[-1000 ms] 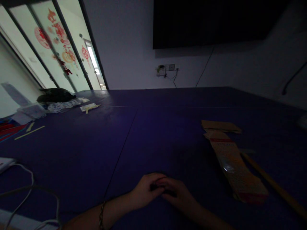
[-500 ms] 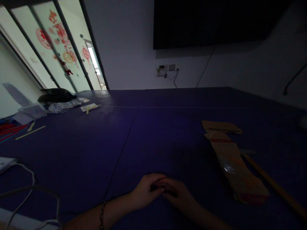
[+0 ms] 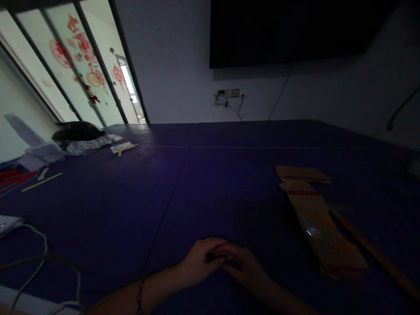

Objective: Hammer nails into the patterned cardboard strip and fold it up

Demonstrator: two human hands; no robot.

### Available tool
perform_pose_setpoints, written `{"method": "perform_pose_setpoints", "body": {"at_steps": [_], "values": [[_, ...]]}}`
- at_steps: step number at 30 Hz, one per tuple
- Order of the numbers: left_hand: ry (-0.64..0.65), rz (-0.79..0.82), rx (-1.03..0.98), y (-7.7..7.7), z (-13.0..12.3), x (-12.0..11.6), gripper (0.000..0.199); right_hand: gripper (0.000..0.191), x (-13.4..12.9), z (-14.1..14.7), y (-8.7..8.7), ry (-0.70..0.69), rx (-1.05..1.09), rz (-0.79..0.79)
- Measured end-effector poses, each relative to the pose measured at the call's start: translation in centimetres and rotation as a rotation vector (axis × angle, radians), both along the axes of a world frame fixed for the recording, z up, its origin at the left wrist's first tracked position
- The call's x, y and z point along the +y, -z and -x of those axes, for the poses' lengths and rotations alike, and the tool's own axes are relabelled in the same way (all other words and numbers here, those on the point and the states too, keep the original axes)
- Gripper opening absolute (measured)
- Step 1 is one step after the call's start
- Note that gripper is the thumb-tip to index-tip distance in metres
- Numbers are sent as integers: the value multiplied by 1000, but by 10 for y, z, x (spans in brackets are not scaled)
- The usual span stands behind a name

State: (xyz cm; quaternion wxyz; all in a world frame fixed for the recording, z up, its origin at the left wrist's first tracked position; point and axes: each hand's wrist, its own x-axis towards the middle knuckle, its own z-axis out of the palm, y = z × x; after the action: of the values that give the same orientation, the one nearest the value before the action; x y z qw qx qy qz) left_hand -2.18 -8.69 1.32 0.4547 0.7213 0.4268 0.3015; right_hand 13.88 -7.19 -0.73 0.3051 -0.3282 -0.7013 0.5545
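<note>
Both hands rest together near the front of the dark purple table (image 3: 210,192). My left hand (image 3: 201,261), with a bracelet on its wrist, has its curled fingers touching those of my right hand (image 3: 243,264). The fingers overlap in dim light, and no object shows between them. To the right of my right hand lies a long brown paper package (image 3: 323,225) with a red band and a shiny spot. Beyond it is a folded brown piece (image 3: 303,173). A wooden stick (image 3: 374,251) lies along its right side.
At the left are a white device (image 3: 9,224) with cables (image 3: 42,245), yellow strips (image 3: 42,182), red items (image 3: 16,178) and a clear plastic box (image 3: 47,152). Farther back sit a black bag (image 3: 77,130) and a small white tray (image 3: 122,147). A dark screen hangs on the wall.
</note>
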Motion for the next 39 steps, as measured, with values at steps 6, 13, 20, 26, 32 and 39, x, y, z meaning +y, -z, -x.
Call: {"method": "perform_pose_setpoints", "body": {"at_steps": [6, 13, 20, 26, 32, 39], "values": [[-3, -13, -9, 1, 0, 0, 33, 23, 2, -1, 5, 4, 15, -8], [-3, -11, -15, 3, 0, 0, 31, 22, 1, -1, -2, -16, 6, 0], [-14, -18, -4, 3, 0, 0, 33, 25, 0, -1, -2, 0, -1, -30], [-14, -24, -1, 3, 0, 0, 31, 22, 1, 0, 2, 10, 12, -29], [-2, -42, -6, 3, 0, -1, 32, 23, 1, -1, 2, 21, -15, -42], [-23, -20, -15, 7, 0, -1, 33, 23, 1, -1, 1, 23, -6, -40]]}}
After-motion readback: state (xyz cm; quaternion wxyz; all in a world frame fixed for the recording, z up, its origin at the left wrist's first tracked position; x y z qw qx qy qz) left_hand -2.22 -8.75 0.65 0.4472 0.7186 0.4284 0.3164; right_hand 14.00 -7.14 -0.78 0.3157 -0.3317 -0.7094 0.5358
